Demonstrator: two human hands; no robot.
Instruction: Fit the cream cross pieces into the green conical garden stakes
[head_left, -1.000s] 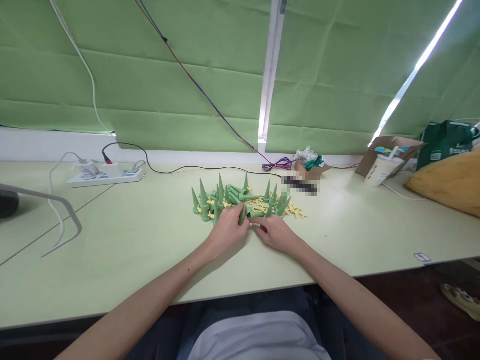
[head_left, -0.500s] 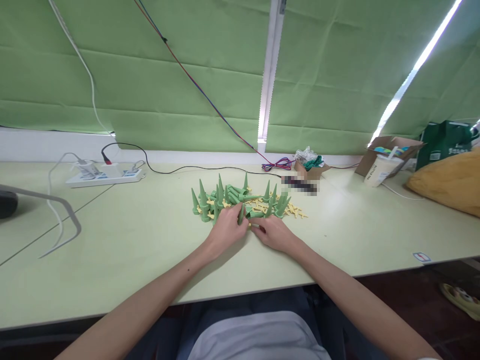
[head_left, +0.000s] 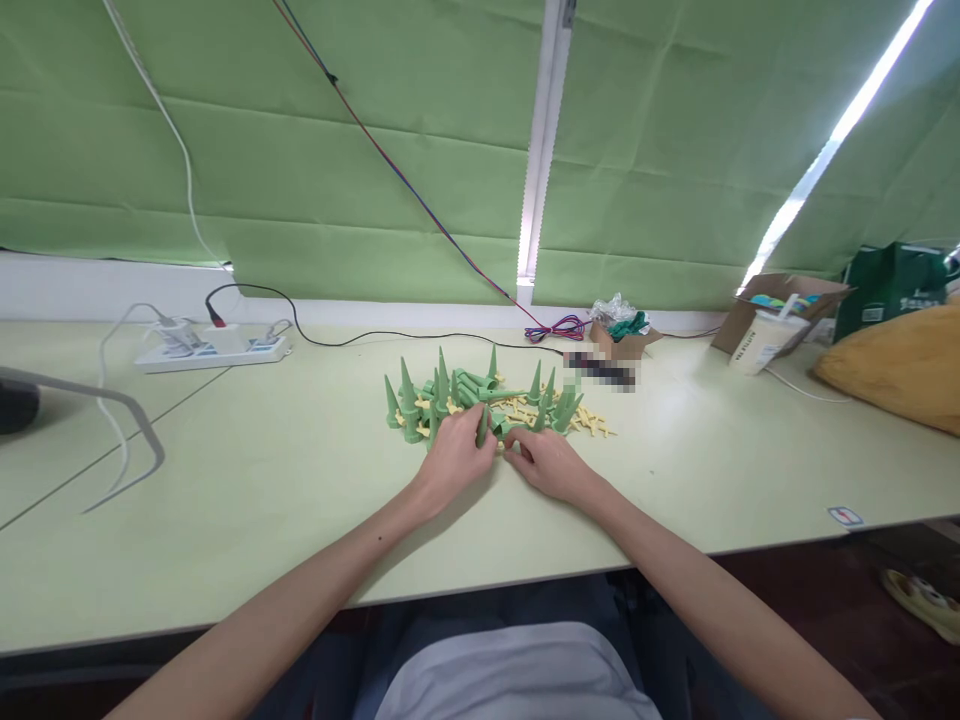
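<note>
A heap of green plastic cone spikes and small yellow cross-shaped pieces lies on the pale green table. My left hand grips one green cone at the near edge of the heap. My right hand is right beside it, fingertips pinched at the cone's lower end on what looks like a small yellow piece, mostly hidden.
A white power strip with plugged cables sits at the back left. A grey curved stand is at far left. A small box, a cardboard box with a cup, and a yellow cushion sit at the right.
My right hand's fingers have closed in toward the cone held by my left hand. The heap has stayed where it was.
</note>
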